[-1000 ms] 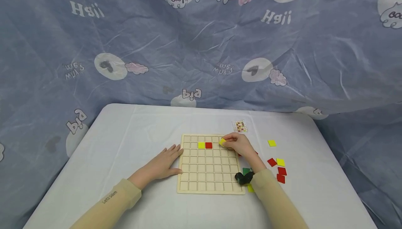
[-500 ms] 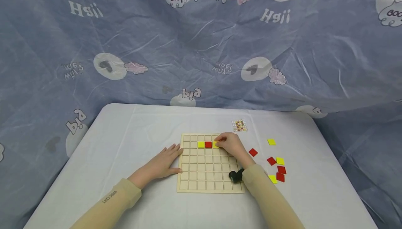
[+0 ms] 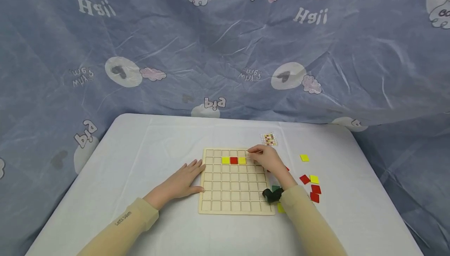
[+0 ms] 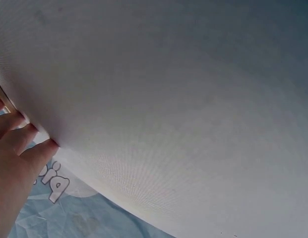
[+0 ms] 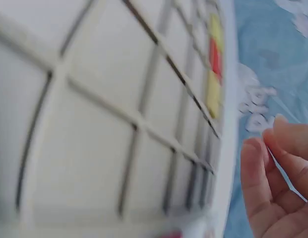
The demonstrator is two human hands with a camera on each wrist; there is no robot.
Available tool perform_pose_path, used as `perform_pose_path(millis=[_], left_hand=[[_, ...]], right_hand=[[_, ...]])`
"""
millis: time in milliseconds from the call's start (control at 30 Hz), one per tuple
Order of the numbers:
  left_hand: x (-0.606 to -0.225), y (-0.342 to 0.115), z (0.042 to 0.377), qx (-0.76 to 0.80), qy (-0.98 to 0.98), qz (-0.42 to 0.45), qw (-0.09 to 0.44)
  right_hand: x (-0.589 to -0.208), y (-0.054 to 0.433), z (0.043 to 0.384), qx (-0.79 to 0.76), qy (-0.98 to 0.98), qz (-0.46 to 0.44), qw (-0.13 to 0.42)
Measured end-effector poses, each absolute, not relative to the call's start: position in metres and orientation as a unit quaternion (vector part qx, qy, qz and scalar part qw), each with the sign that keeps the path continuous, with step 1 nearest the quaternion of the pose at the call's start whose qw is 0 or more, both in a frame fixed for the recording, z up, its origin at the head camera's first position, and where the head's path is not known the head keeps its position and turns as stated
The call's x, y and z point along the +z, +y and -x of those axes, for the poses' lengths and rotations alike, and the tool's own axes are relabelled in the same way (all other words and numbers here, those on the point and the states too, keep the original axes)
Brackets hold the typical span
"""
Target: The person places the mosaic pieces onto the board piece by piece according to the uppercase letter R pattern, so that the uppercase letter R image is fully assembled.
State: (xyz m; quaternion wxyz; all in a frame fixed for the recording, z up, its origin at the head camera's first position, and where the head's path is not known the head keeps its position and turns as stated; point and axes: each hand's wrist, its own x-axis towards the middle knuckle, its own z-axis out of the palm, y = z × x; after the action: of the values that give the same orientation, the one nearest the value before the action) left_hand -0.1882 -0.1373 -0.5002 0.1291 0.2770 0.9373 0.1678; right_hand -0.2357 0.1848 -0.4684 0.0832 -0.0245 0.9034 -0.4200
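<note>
My left hand [image 3: 183,182] lies with its fingers spread at the left edge of a wooden grid board [image 3: 233,195]. In the left wrist view, the fingers of the left hand [image 4: 17,153] reach the board's edge. Across the board's second row from the back sit a yellow tile [image 3: 225,160], a red tile [image 3: 233,160] and another yellow tile [image 3: 242,160], side by side. Over the back right corner hovers my right hand [image 3: 268,159], fingers bent. The right wrist view shows the right hand [image 5: 273,178] with nothing visible between thumb and fingers.
A small printed pattern card [image 3: 269,139] lies behind the board. Loose tiles are scattered to the right, among them a yellow one [image 3: 304,157] and a red one [image 3: 304,179]. A black wrist camera [image 3: 272,195] hangs under the right sleeve, partly hiding more tiles.
My right hand brought a yellow tile left, set it beside the red tile and let go. It has since drawn back to the right. The left hand stays in place.
</note>
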Motion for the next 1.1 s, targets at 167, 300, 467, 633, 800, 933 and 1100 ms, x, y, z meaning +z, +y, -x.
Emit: perform_pose_path(millis=[167, 300, 467, 633, 800, 933, 1100], left_hand=[[-0.499, -0.137, 0.190, 0.166, 0.936, -0.283, 0.125], [-0.499, -0.137, 0.191, 0.168, 0.935, -0.286, 0.124], [-0.499, -0.138, 0.190, 0.170, 0.935, -0.284, 0.124], [-0.501, -0.139, 0.190, 0.177, 0.934, -0.288, 0.119], [-0.503, -0.138, 0.188, 0.177, 0.935, -0.281, 0.123], [-0.501, -0.137, 0.187, 0.179, 0.935, -0.276, 0.130], [-0.499, -0.137, 0.188, 0.180, 0.934, -0.280, 0.126]], right_hand=[[-0.457, 0.219, 0.225, -0.472, 0.876, -0.001, 0.098], [-0.456, 0.244, 0.210, -0.462, 0.879, -0.030, 0.111], [-0.467, 0.266, 0.189, -0.438, 0.888, -0.051, 0.130], [-0.482, 0.279, 0.172, -0.418, 0.898, -0.049, 0.132], [-0.488, 0.279, 0.164, -0.397, 0.907, -0.054, 0.130], [-0.486, 0.273, 0.162, -0.363, 0.923, -0.046, 0.120], [-0.483, 0.268, 0.160, -0.337, 0.934, -0.053, 0.108]])
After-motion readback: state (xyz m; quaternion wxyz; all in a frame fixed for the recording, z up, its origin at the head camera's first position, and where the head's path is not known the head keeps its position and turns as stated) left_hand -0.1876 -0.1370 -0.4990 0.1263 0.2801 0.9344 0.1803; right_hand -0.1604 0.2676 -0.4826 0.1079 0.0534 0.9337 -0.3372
